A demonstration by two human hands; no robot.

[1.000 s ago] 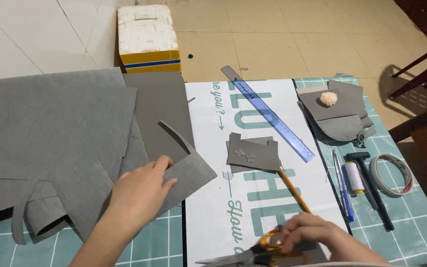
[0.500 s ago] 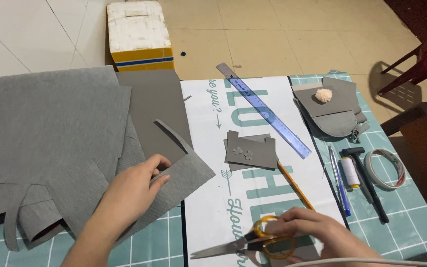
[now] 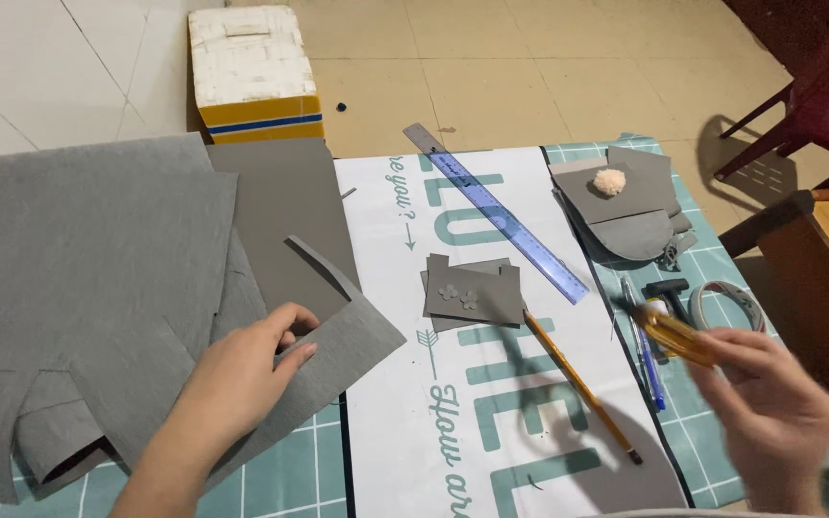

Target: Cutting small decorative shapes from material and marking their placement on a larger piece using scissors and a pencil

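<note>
I see the large sheet of grey felt fabric [image 3: 88, 278] spread over the left half of the surface [image 3: 309, 470], which is covered by a teal gridded cutting mat. My left hand [image 3: 242, 379] lies flat on the near right corner of that felt, fingers spread and pressing it down beside a cut slit. To the right lies a white printed paper banner [image 3: 453, 412], with a small stack of grey felt rectangles [image 3: 472, 293] on its middle, well apart from both hands. A long blue translucent ruler [image 3: 506, 221] runs diagonally across the banner's far part. An orange pencil [image 3: 578, 384] lies slanted between the hands. My right hand [image 3: 769, 412], blurred at the near right, is closed around yellow-handled scissors [image 3: 674, 336], lifted off the surface, above the pens at the banner's right edge.
</note>
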